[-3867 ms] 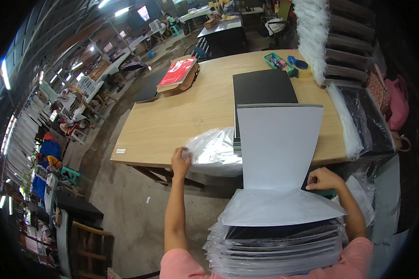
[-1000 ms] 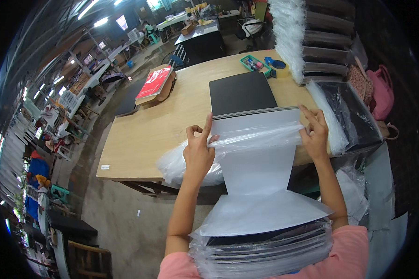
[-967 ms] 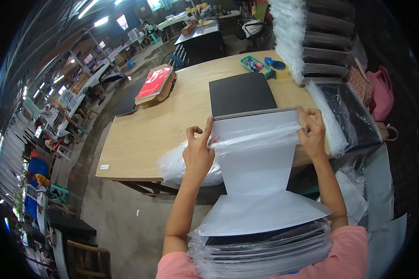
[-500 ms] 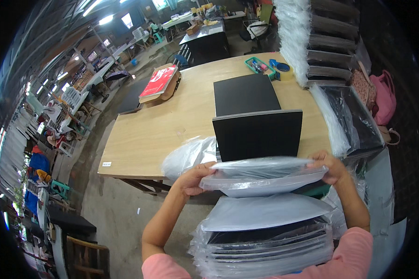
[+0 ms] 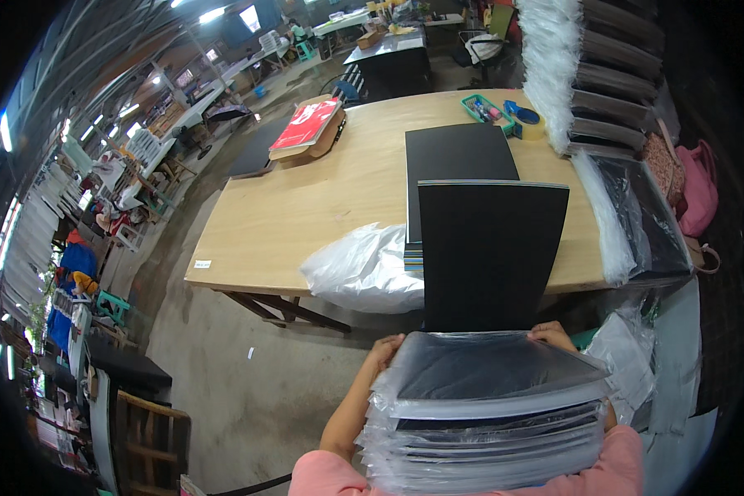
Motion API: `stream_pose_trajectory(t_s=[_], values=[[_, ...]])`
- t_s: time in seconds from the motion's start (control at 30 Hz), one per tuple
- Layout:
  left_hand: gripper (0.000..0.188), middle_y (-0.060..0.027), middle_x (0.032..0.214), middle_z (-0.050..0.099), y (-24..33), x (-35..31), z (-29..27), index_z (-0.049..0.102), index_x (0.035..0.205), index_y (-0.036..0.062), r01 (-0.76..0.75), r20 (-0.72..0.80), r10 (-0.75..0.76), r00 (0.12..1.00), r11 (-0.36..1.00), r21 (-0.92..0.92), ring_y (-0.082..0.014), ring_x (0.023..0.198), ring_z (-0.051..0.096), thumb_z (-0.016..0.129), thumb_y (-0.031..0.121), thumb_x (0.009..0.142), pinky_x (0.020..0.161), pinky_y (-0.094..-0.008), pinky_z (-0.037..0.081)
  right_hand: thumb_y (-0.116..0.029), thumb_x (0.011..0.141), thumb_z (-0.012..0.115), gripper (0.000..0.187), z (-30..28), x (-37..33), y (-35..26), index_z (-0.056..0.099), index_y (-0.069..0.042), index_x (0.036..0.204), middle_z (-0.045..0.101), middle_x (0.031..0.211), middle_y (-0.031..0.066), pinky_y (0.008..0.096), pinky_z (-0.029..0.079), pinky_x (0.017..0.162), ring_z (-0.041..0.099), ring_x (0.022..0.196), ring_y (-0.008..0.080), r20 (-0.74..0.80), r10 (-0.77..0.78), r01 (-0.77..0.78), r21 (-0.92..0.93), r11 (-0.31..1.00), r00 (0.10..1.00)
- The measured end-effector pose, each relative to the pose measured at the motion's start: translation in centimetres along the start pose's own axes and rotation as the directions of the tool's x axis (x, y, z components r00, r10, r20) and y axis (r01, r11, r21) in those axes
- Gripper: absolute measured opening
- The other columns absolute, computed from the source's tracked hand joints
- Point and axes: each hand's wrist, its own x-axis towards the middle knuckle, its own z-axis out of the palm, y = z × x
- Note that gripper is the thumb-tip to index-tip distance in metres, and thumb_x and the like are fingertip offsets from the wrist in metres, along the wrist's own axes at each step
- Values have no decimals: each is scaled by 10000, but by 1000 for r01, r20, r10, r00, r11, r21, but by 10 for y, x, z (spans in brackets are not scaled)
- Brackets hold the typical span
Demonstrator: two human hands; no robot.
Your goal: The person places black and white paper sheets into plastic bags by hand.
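A tall stack of black boards in clear plastic bags (image 5: pixel 488 438) stands right in front of me. On top lies a clear bag (image 5: pixel 492 368) with a dark surface showing through it. My left hand (image 5: pixel 384 350) is closed on the left corner of its far edge, fingers partly hidden. At the far right corner, my right hand (image 5: pixel 551 335) pinches the same edge. Just beyond the hands a bare black board (image 5: pixel 492 256) leans upright. Its lower edge meets the bag's mouth; whether it is inside, I cannot tell. Behind it, more black boards (image 5: pixel 459 153) are piled on the table.
The wooden table (image 5: pixel 306 223) carries crumpled clear plastic (image 5: pixel 368 269), a red packet on cardboard (image 5: pixel 307 124), a green tray of small items (image 5: pixel 486 110) and tape rolls (image 5: pixel 525 122). Bagged boards (image 5: pixel 616 91) are piled high at right, near a pink bag (image 5: pixel 697 186).
My hands have moved down toward me with the bag's edge, and the bag now lies flatter on the stack. More of the upright black board shows. The view has shifted.
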Motion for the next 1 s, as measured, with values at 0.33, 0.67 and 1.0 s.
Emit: stream_pose_trajectory(t_s=[0.33, 0.67, 1.0], values=[[364, -186, 1066, 549, 150, 10, -60, 511, 1060, 10, -189, -151, 917, 369, 233, 954, -296, 1027, 529, 694, 82, 754, 887, -371, 407, -367, 657, 779, 372, -10, -8, -86, 659, -15, 651, 634, 616, 133, 359, 489, 578, 633, 597, 254, 189, -124, 226, -819, 527, 974], [224, -148, 802, 666, 246, 72, -112, 682, 947, 38, -378, -201, 807, 555, 461, 803, -206, 709, 645, 593, -68, 771, 653, -281, 489, -250, 752, 713, 299, 187, 17, -334, 626, 1, 889, 657, 840, 162, 399, 491, 725, 636, 835, 318, 796, -378, 881, -438, 178, 472], [284, -80, 496, 455, 251, 87, -115, 606, 753, 13, -204, -322, 709, 628, 549, 811, -128, 480, 482, 577, 251, 905, 485, -317, 382, -111, 705, 722, 145, 312, 149, -354, 660, -16, 794, 670, 732, 109, 308, 504, 654, 640, 688, 182, 494, -670, 832, -288, 475, 554]])
